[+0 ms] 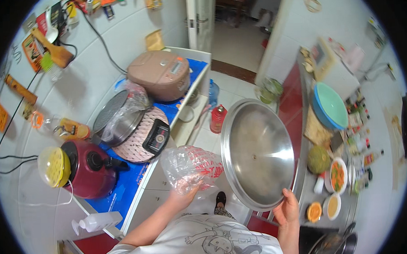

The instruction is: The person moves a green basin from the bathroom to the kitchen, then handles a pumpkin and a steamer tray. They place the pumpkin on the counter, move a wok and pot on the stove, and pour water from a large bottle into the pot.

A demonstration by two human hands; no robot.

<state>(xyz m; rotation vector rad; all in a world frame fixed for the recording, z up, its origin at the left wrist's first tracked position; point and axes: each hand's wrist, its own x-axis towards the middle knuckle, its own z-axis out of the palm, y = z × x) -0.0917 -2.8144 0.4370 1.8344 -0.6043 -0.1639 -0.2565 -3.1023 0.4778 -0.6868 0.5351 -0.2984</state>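
Note:
My left hand grips a clear plastic bag with red printing, held out over the floor in front of my body. My right hand clasps the lower rim of a large round stainless-steel lid, tilted so that its broad face shows. The bag is close to the left edge of the lid. Part of my left fingers is hidden by the crumpled plastic.
At left, a low cabinet carries a rice cooker, an electric cooker and a dark red air fryer. A red thermos stands on the floor. The right counter holds a blue basin, a melon and dishes.

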